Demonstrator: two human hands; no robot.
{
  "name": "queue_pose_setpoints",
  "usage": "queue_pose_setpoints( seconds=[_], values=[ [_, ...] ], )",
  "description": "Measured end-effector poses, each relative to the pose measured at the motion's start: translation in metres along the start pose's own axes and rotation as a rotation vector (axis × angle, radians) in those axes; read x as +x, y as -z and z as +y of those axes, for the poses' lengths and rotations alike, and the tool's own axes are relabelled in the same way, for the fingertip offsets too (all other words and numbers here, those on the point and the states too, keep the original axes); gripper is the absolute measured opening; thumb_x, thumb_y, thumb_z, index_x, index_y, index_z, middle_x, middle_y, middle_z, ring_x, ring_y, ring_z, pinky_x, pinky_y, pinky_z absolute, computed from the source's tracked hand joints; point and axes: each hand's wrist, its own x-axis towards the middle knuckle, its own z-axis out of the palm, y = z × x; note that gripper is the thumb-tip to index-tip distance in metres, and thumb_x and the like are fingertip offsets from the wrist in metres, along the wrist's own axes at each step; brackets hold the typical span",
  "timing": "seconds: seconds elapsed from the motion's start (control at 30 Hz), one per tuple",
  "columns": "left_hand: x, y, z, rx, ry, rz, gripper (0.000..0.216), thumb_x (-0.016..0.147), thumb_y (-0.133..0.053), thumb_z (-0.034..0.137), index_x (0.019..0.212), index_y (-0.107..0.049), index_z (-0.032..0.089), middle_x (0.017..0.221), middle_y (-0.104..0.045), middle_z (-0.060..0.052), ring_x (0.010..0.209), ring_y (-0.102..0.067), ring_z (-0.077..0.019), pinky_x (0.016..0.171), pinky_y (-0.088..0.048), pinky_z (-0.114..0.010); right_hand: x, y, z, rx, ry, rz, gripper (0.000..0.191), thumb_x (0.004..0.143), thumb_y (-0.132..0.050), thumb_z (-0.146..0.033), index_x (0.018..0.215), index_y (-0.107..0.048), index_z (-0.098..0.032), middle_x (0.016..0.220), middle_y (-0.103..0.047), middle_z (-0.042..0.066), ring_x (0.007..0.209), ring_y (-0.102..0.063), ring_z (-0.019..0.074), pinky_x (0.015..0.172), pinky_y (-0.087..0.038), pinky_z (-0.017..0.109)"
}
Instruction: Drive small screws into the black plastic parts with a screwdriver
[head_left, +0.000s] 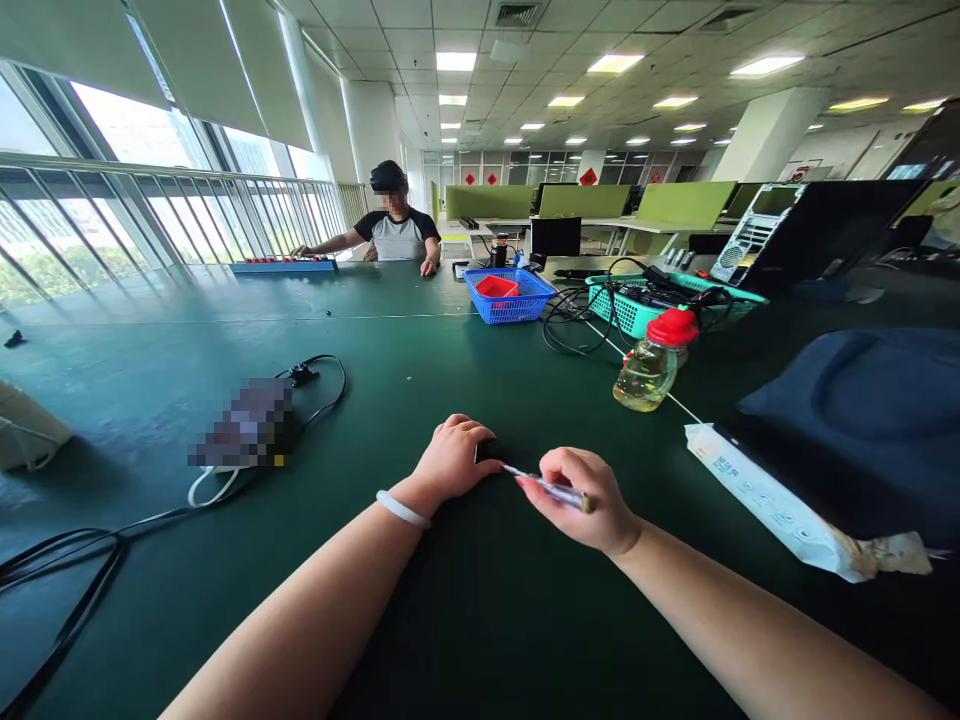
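Head cam: black thing (pixel 490 452) on the table (pixel 450 620), your left hand (pixel 454 458) curled round it, right hand (pixel 589 500) gripping the tool (pixel 564 493), tip by your left thumb. Looks like the lining-up step; next move probably needs a steady left.

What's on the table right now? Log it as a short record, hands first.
left hand: holds a small black object, partly hidden
right hand: holds a screwdriver, tip toward that object
right side: red-lidded bottle, white packet
left side: black cables
far side: blue basket, green basket, person beside a blue tray
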Motion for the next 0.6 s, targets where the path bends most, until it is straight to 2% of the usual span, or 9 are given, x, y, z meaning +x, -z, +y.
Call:
queue_pose_setpoints(
  seconds=[0.1,0.27,0.6],
  values=[
    [0.0001,-0.0002,-0.0011,-0.006,0.011,0.008,0.037,0.079,-0.075,0.043,0.107,-0.071,0.021,0.112,-0.072,-0.008,0.116,-0.054,-0.0303,0.1,-0.045,-0.045,-0.0001,-0.0025,-0.0036,-0.004,0.128,-0.058,0.029,0.091,-0.057,-0.022,0.068,-0.039,-0.024,0.052,-0.045,-0.007,0.045,-0.041,0.0107,0.051,-0.034,0.026],
    [0.0007,-0.0026,0.0003,0.005,0.026,0.028,0.038,0.077,-0.076,0.046,0.106,-0.071,0.022,0.111,-0.072,-0.009,0.119,-0.053,-0.0311,0.101,-0.045,-0.046,-0.0008,-0.0058,-0.0012,-0.085,0.241,-0.167,0.024,0.09,-0.053,-0.016,0.07,-0.042,-0.024,0.055,-0.05,-0.005,0.048,-0.04,0.0125,0.054,-0.032,0.029],
    [0.0004,-0.0042,0.0013,0.0,0.038,0.034,0.035,0.078,-0.075,0.04,0.106,-0.071,0.019,0.11,-0.073,-0.009,0.118,-0.053,-0.0311,0.101,-0.045,-0.046,0.0,-0.0089,0.002,-0.161,0.238,-0.241,0.02,0.091,-0.049,-0.015,0.073,-0.046,-0.023,0.058,-0.052,-0.004,0.051,-0.043,0.0131,0.056,-0.032,0.028]
  ],
)
